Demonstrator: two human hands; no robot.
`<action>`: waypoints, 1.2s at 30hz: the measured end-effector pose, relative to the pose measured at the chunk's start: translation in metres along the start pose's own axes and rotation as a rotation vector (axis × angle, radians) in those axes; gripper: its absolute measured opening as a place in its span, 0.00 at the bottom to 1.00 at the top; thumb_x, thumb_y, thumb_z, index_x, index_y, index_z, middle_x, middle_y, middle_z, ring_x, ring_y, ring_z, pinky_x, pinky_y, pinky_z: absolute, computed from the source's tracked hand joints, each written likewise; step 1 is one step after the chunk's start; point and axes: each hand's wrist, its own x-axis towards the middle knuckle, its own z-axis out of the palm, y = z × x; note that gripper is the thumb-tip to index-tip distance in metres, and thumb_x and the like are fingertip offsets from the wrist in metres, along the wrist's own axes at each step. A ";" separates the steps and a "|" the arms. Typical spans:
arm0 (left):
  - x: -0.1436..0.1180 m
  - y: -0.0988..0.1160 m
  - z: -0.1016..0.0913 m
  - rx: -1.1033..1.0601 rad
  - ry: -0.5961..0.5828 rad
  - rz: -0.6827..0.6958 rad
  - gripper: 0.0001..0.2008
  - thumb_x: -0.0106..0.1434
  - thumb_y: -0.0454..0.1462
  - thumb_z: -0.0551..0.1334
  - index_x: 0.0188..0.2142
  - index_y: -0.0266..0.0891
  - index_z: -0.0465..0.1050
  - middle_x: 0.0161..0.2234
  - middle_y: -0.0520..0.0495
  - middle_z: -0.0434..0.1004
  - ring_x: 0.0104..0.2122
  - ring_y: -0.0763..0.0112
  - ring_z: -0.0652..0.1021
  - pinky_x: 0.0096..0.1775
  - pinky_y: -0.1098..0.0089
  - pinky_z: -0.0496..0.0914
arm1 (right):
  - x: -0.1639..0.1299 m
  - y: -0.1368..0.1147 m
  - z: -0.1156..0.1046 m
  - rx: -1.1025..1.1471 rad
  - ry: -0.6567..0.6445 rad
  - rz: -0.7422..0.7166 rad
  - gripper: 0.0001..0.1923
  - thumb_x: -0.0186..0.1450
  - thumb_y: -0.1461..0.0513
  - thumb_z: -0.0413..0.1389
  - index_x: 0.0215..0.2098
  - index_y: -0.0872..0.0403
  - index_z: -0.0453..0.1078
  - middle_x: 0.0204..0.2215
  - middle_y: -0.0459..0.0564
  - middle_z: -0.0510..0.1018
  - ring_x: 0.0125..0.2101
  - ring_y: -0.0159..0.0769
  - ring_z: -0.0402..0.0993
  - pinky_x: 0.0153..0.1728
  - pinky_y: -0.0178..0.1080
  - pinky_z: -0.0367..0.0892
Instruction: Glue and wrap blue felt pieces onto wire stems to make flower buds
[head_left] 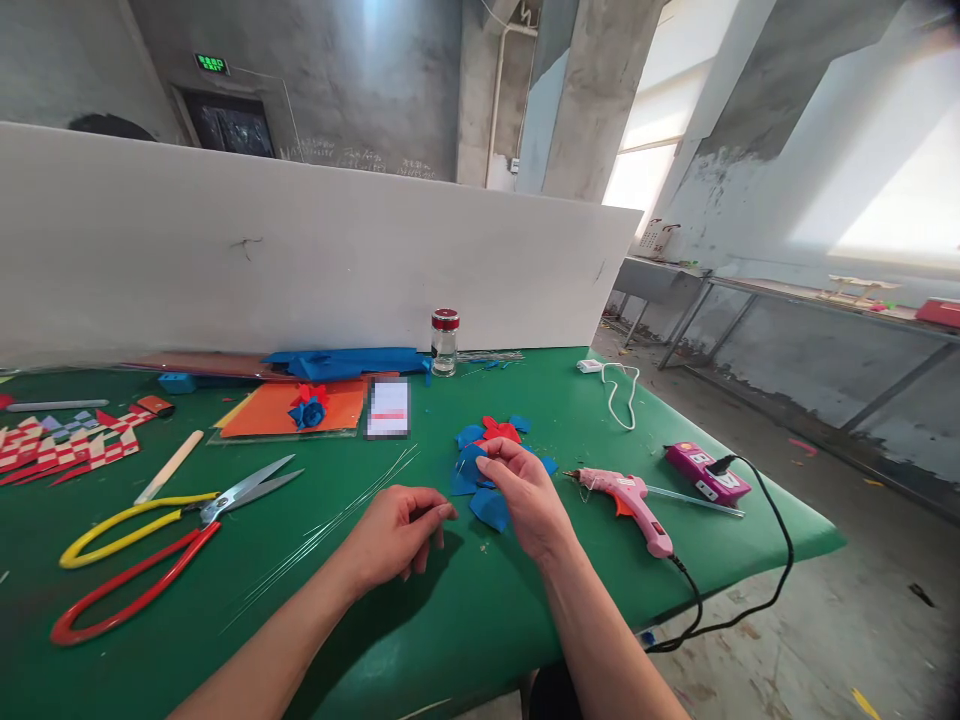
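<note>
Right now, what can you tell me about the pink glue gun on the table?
The pink glue gun lies on its side on the green table, just right of the right hand, which does not touch it. It looks like plastic, with an orange trigger and a thin metal nozzle pointing left toward the blue pieces. A clear glue stick sticks out behind it. A black cord runs from its handle and loops off the table edge.

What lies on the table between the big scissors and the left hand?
In the head view, a bundle of thin wires lies slantwise on the green table between the scissors and the left hand. Nothing else lies there.
</note>
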 end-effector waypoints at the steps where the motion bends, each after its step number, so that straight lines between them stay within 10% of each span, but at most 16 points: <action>1: 0.000 0.000 0.000 -0.007 0.002 0.004 0.21 0.59 0.53 0.56 0.32 0.36 0.72 0.20 0.53 0.71 0.13 0.78 0.67 0.15 0.78 0.61 | 0.000 0.001 0.000 0.006 0.006 -0.002 0.19 0.52 0.51 0.67 0.32 0.54 0.70 0.25 0.43 0.70 0.26 0.29 0.60 0.28 0.34 0.52; 24: -0.001 -0.006 -0.014 -0.020 -0.076 0.077 0.16 0.64 0.48 0.55 0.31 0.38 0.68 0.21 0.54 0.72 0.14 0.81 0.66 0.17 0.79 0.56 | 0.010 0.004 -0.014 -0.078 0.179 -0.133 0.17 0.52 0.50 0.66 0.30 0.55 0.73 0.24 0.44 0.71 0.26 0.31 0.61 0.29 0.35 0.55; 36: 0.000 -0.002 -0.007 0.056 -0.014 0.135 0.17 0.66 0.49 0.54 0.30 0.39 0.69 0.22 0.53 0.73 0.14 0.79 0.67 0.18 0.77 0.60 | -0.002 0.008 0.007 -0.015 0.066 -0.063 0.16 0.53 0.52 0.66 0.29 0.53 0.69 0.24 0.42 0.70 0.24 0.28 0.60 0.26 0.33 0.54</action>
